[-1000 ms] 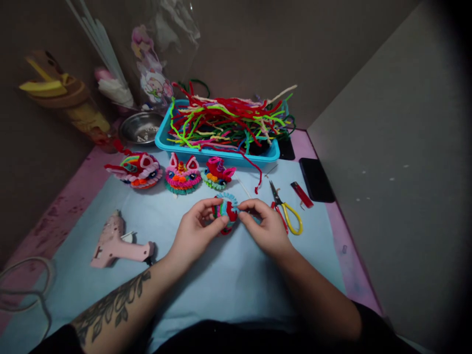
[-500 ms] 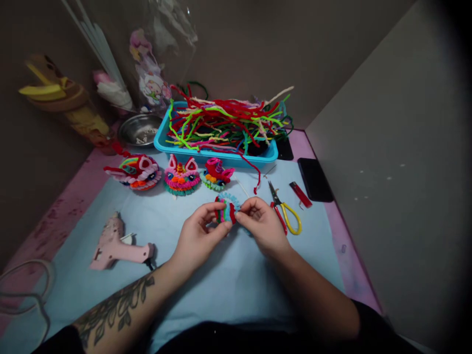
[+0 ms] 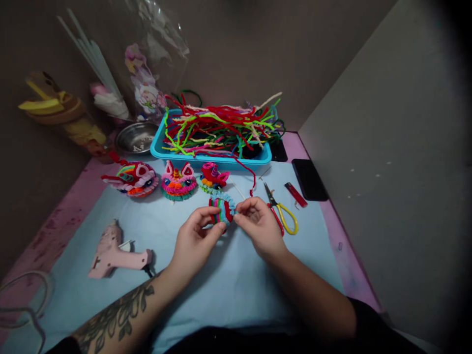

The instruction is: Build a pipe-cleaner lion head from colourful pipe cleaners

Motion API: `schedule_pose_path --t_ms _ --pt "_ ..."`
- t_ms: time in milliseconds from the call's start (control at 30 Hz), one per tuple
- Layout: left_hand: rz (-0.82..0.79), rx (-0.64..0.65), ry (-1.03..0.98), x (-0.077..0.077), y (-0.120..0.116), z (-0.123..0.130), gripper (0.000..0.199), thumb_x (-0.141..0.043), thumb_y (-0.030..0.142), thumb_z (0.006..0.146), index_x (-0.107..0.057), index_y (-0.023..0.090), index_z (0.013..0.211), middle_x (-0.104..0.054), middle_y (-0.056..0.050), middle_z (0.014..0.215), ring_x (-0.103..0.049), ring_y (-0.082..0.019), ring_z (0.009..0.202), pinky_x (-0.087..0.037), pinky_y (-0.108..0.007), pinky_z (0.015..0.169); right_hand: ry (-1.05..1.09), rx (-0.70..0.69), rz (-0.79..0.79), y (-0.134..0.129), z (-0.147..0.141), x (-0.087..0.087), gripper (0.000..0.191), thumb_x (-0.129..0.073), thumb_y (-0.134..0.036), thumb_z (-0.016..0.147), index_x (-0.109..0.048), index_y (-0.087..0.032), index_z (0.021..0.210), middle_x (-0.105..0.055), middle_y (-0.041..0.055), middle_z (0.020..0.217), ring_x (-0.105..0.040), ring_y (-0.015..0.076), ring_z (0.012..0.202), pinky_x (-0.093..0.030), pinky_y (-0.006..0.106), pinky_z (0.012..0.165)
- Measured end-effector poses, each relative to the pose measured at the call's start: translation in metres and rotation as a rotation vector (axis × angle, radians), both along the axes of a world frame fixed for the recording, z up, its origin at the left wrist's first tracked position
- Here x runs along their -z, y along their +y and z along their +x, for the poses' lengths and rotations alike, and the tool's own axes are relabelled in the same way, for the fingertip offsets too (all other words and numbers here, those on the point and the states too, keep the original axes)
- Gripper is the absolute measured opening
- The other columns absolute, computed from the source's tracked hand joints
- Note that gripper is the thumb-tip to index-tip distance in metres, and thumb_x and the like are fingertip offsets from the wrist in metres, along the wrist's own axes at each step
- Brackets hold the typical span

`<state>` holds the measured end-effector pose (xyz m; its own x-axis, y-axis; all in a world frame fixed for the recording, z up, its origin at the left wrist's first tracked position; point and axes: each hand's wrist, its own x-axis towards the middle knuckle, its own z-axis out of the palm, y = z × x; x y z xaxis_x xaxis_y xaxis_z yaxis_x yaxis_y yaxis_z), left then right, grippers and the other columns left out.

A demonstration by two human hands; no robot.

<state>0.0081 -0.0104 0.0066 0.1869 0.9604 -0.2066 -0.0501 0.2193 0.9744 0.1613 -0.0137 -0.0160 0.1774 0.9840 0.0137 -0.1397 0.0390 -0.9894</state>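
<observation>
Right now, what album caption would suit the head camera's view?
The left hand holds a striped piece, the right hand at its edge, between glue gun and scissors.

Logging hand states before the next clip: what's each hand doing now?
Left hand: closed, holding the striped piece between thumb and fingers.
Right hand: closed, pinching at its light-blue fringe.

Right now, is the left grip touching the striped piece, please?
Touching. The head view shows the left grip holding the striped piece by its left side, with no gap between them.
</observation>
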Motion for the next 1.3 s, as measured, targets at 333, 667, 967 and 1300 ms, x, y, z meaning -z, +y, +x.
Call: schedule_pose_path --t_ms 333,667,967,1300 --pt "0.079 -0.07 0.07 0.008 -0.001 0.0 0.029 -0.07 0.028 0.072 -0.059 0.017 0.097 -0.068 -0.002 0.082 -0.064 -0.014 0.073 -0.051 -0.023 0.064 0.044 -0.066 -0.081 -0.003 -0.002 -0.01 0.024 -0.071 -0.028 0.068 -0.05 -0.021 0.077 -0.059 -0.0018 0.073 -0.057 0.0121 0.069 -0.047 0.025 0.066" --pt "-0.028 -0.039 -0.054 0.002 0.003 0.002 0.033 -0.074 0.028 0.068 -0.059 0.016 0.095 -0.069 -0.003 0.078 -0.064 -0.015 0.07 -0.052 -0.027 0.067 -0.489 0.01 0.178 -0.004 0.004 -0.004 0.008 -0.062 -0.017 0.077 -0.061 -0.021 0.084 -0.06 0.002 0.086 -0.058 0.0154 0.083 -0.048 0.028 0.075" --pt "-0.048 -0.02 -0.104 0.001 0.002 0.001 0.032 -0.076 0.025 0.066 -0.06 0.016 0.092 -0.068 -0.001 0.073 -0.061 -0.012 0.064 -0.049 -0.023 0.061 -0.681 -0.098 0.349 0.002 0.013 -0.008 0.007 -0.057 -0.015 0.083 -0.06 -0.021 0.085 -0.058 0.0023 0.083 -0.057 0.0154 0.082 -0.047 0.029 0.075" --pt "-0.058 -0.015 -0.099 0.004 0.0 0.002 0.033 -0.076 0.026 0.067 -0.06 0.016 0.094 -0.068 -0.002 0.074 -0.062 -0.012 0.064 -0.049 -0.023 0.06 -0.807 -0.111 0.46 0.002 0.014 -0.003 0.009 -0.049 -0.014 0.087 -0.054 -0.02 0.086 -0.055 0.0047 0.083 -0.054 0.0173 0.083 -0.047 0.031 0.074"
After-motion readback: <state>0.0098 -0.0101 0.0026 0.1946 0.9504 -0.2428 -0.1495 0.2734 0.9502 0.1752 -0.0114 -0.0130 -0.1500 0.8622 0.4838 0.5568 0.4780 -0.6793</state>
